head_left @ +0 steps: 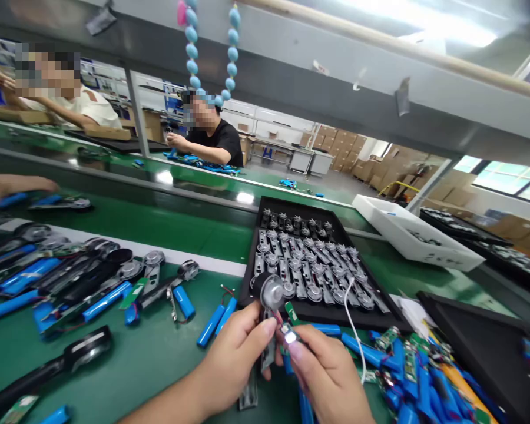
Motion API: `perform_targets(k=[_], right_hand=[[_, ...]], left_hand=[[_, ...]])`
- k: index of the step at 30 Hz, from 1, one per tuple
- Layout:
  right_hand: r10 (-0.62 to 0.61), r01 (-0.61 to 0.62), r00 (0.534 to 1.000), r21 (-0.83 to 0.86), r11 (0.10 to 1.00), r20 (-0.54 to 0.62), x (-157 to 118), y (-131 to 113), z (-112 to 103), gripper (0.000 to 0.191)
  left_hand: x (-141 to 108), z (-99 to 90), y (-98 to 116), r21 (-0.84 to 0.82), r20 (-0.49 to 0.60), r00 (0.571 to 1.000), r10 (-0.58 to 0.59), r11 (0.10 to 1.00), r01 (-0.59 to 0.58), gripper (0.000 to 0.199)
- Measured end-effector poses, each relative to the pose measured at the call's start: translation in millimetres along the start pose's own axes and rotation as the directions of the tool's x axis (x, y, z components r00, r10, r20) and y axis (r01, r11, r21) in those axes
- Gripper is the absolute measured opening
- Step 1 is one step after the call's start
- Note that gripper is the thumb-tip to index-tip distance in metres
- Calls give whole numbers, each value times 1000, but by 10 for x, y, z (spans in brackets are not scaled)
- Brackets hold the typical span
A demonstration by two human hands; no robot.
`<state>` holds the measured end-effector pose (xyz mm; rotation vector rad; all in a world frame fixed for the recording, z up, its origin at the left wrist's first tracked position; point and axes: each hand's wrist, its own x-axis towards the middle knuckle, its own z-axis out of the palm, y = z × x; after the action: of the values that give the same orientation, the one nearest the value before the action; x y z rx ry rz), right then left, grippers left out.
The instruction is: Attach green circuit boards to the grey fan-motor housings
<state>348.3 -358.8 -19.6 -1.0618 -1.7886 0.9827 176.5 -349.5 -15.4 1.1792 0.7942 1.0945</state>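
Observation:
My left hand (242,335) is wrapped round a grey device part with a round silver head (271,291), held upright near the lower middle. Close beside it on the right, my right hand (324,368) pinches a small circuit board (288,334) with a bright white light on it. Thin red wires run between the board and the device part. A blue cylindrical battery hangs partly hidden below my right fingers. Behind my hands lies a black tray (256,235) with rows of similar silver-headed parts.
Device parts and blue batteries (107,300) cover the left bench. More batteries and boards (417,377) are piled at right, beside a black tray (503,347). A white foam box (415,235) stands behind. Another person's hand (17,184) reaches in at left; two people sit opposite.

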Motion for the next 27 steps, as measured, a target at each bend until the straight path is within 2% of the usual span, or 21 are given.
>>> perform_targets(k=[4, 8, 11, 14, 17, 19, 21, 23, 25, 27], right_hand=[[112, -111, 994, 250, 962, 11, -4, 60, 73, 44], [206, -257, 966, 491, 833, 156, 23, 105, 205, 48], [172, -266, 961, 558, 786, 216, 68, 104, 319, 49], [65, -180, 976, 594, 784, 209, 126, 47, 392, 46], [-47, -107, 976, 655, 748, 213, 187, 4, 386, 42], [-22, -127, 976, 650, 749, 215, 224, 27, 346, 43], [47, -130, 988, 625, 770, 148, 254, 76, 295, 41], [93, -74, 996, 638, 766, 4, 273, 116, 246, 36], [126, 5, 980, 651, 759, -155, 281, 125, 205, 27], [177, 30, 946, 618, 786, -272, 282, 106, 178, 21]], left_hand=[[-4, 1, 17, -80, -29, 1000, -4, 997, 2, 48], [-4, -24, 3, -129, -149, 988, -29, 992, 10, 49], [-10, -36, -1, -167, -259, 965, -42, 986, -2, 46], [-21, -31, 48, -188, -342, 936, -86, 982, 21, 42], [-17, -28, 179, -189, -411, 904, -119, 981, 43, 42], [12, -39, 330, -171, -471, 875, -112, 985, 34, 42], [76, -63, 535, -111, -512, 857, -64, 994, 7, 40], [193, -111, 776, 10, -528, 849, 36, 999, -37, 32], [374, -200, 1023, 153, -535, 831, 153, 985, -83, 23], [610, -348, 1233, 234, -542, 813, 213, 967, -97, 17]])
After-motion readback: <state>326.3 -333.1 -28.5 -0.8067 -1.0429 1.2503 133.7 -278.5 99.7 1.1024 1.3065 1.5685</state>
